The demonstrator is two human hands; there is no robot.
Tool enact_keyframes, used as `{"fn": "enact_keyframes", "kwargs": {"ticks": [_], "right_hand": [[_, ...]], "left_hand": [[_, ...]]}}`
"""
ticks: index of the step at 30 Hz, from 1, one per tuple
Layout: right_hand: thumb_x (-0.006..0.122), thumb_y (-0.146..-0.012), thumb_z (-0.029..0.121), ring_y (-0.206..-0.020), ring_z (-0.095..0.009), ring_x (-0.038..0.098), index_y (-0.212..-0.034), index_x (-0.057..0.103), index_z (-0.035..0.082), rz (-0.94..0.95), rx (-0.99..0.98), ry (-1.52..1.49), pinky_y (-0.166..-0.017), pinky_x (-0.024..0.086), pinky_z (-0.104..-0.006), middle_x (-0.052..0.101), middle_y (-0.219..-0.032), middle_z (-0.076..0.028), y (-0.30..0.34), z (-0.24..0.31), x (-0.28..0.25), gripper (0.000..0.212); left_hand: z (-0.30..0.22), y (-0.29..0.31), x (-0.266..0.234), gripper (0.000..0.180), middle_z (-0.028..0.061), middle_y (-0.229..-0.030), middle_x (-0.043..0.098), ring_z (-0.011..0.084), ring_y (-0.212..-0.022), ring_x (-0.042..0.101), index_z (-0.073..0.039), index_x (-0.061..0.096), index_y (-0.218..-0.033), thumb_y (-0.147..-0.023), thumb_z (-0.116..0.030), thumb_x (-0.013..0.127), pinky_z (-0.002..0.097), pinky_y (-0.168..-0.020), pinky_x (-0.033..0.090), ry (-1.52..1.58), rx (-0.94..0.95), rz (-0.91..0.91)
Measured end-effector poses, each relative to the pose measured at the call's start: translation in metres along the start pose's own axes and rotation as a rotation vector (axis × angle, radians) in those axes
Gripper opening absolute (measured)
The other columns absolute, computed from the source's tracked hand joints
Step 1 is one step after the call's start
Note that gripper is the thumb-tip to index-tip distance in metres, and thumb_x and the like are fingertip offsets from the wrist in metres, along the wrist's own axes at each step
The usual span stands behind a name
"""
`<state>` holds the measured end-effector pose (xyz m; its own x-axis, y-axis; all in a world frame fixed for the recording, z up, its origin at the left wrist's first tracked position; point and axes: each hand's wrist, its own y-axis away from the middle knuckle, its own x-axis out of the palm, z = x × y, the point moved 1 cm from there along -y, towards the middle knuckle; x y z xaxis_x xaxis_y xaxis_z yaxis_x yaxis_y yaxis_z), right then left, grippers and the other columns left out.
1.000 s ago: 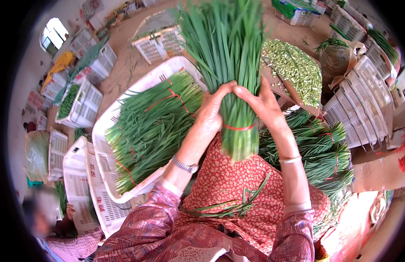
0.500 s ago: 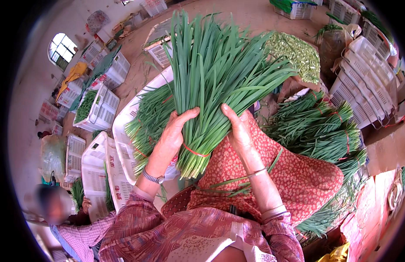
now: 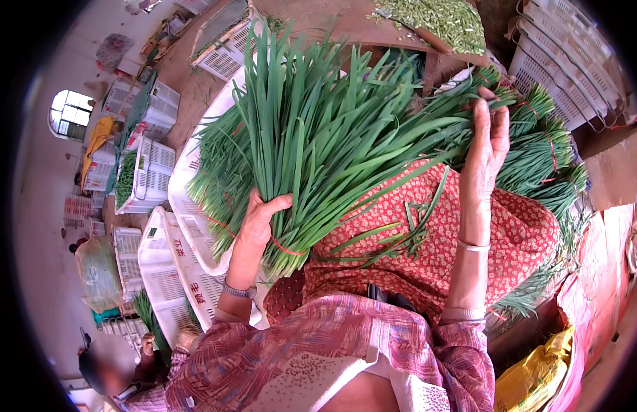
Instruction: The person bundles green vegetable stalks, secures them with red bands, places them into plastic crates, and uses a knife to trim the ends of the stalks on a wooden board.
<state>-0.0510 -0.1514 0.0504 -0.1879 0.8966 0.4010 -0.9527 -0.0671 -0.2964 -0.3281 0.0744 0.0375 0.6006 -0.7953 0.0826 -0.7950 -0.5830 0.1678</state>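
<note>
The left hand [image 3: 263, 218] is closed around the lower part of a bunch of long green leaves [image 3: 318, 137]; its thumb lies across the front, and its other fingers are mostly hidden behind. The bunch is above the person's lap, to the left side, with the pale cut ends downward. The leaves are flat, narrow and smooth, and they open like a fan toward the right. A thin red band [image 3: 287, 249] crosses the stems just below the thumb.

The right hand [image 3: 484, 141] is raised at the far side of this fan, its fingers pointing upward and partly bent, close to the leaf tips; I cannot tell whether it pinches any of them. On this wrist is 1 smooth, pale bracelet [image 3: 473, 246].

Some loose, flat leaves [image 3: 401, 237] lie on the red cloth [image 3: 510, 220], which is soft and printed with small pale flowers. At the left stands a white plastic tray [image 3: 177, 199] with rounded rim, partly covered by the fan. At the right lie tied green bundles [image 3: 538, 158], and behind them leans a stack of slotted white crates [image 3: 565, 69].
</note>
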Motion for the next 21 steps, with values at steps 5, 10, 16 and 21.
{"fn": "enact_keyframes", "kwargs": {"ticks": [5,10,16,21], "right_hand": [[0.064,-0.091,0.012,-0.081,-0.021,0.063,-0.094,0.067,0.004,0.308,-0.387,0.42,-0.077,0.049,-0.0323,0.066,-0.088,-0.009,0.0,0.047,0.03,0.009],[0.068,-0.086,0.017,-0.081,-0.028,0.062,-0.089,0.067,0.006,0.624,-0.342,0.624,-0.078,0.046,-0.0408,0.066,-0.079,-0.008,0.008,0.026,0.041,0.011],[0.073,-0.081,0.023,-0.082,-0.027,0.063,-0.085,0.068,0.008,0.673,-0.21,0.641,-0.082,0.044,-0.0401,0.066,-0.074,-0.006,0.017,0.008,0.046,0.017],[0.073,-0.079,0.022,-0.081,-0.027,0.062,-0.08,0.068,0.009,0.681,-0.196,0.64,-0.082,0.043,-0.0399,0.064,-0.072,-0.005,0.022,-0.001,0.05,0.014]], "left_hand": [[0.02,0.006,0.001,0.041,0.0054,-0.108,0.071,0.0161,-0.1,0.065,-0.001,0.067,-0.116,-0.076,-0.007,0.073,0.0314,-0.094,0.047,-0.024,-0.03,0.042],[0.037,0.009,-0.007,0.048,0.0058,-0.112,0.07,0.017,-0.104,0.064,-0.001,0.063,-0.12,-0.074,-0.003,0.075,0.033,-0.097,0.045,-0.007,-0.05,0.043],[0.045,0.009,-0.007,0.05,0.0062,-0.113,0.069,0.0178,-0.105,0.064,-0.001,0.063,-0.122,-0.073,-0.003,0.075,0.0335,-0.098,0.045,0.01,-0.037,0.028],[0.05,0.005,-0.009,0.051,0.0064,-0.113,0.069,0.018,-0.105,0.064,-0.001,0.062,-0.122,-0.072,-0.003,0.076,0.0334,-0.098,0.045,-0.011,-0.043,0.046]]}}
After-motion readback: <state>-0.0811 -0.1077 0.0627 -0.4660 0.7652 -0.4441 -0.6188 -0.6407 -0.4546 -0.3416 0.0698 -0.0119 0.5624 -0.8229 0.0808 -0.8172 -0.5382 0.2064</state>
